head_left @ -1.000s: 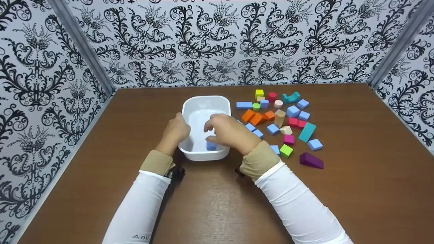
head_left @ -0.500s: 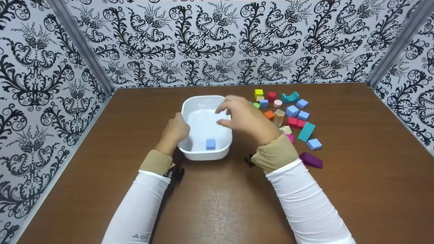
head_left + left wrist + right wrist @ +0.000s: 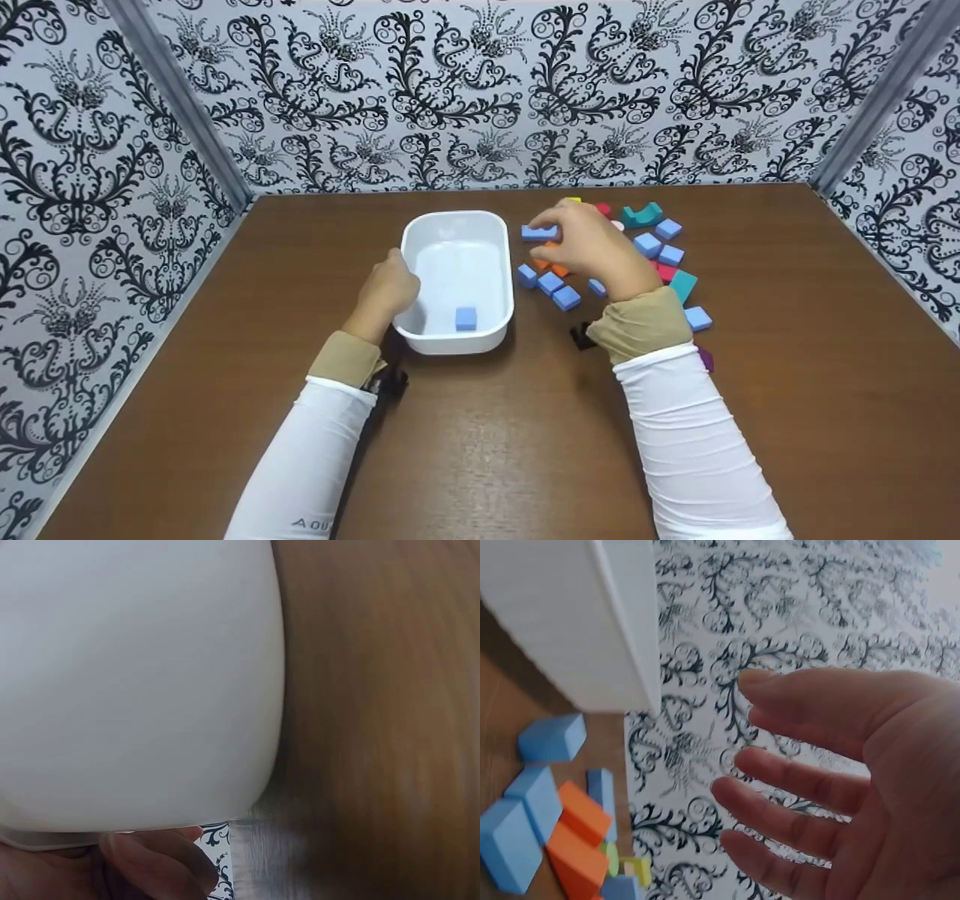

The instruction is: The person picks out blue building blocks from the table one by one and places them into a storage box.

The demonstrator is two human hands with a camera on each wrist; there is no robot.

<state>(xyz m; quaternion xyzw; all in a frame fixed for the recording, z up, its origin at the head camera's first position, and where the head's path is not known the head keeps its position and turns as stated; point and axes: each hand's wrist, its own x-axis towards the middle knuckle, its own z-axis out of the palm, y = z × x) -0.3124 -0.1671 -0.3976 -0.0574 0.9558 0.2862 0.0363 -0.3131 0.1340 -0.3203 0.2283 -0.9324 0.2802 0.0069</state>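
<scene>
A white plastic tub (image 3: 454, 344) holds one light-blue block (image 3: 466, 319) near its front end. My left hand (image 3: 390, 289) grips the tub's left rim; in the left wrist view its curled fingers (image 3: 161, 862) show under the tub's white wall (image 3: 135, 690). My right hand (image 3: 592, 244) is over the left part of the block group, with nothing in it. In the right wrist view, that hand (image 3: 889, 780) has its fingers spread and relaxed. Close to it lie a long blue block (image 3: 538, 233), orange blocks (image 3: 577, 859) and small blue blocks (image 3: 550, 283). The hand hides several other blocks.
Right of the hand lie more blocks: a teal arch (image 3: 642, 215), a teal slab (image 3: 683, 286), blue blocks (image 3: 647, 244) and a purple wedge (image 3: 705, 358) partly behind the sleeve. Patterned walls (image 3: 480, 97) enclose the brown table (image 3: 465, 435) at the back and sides.
My right hand has moved from inside the tub, out over its right rim and across to the blocks. The blue block stays in the tub. My left hand keeps its place.
</scene>
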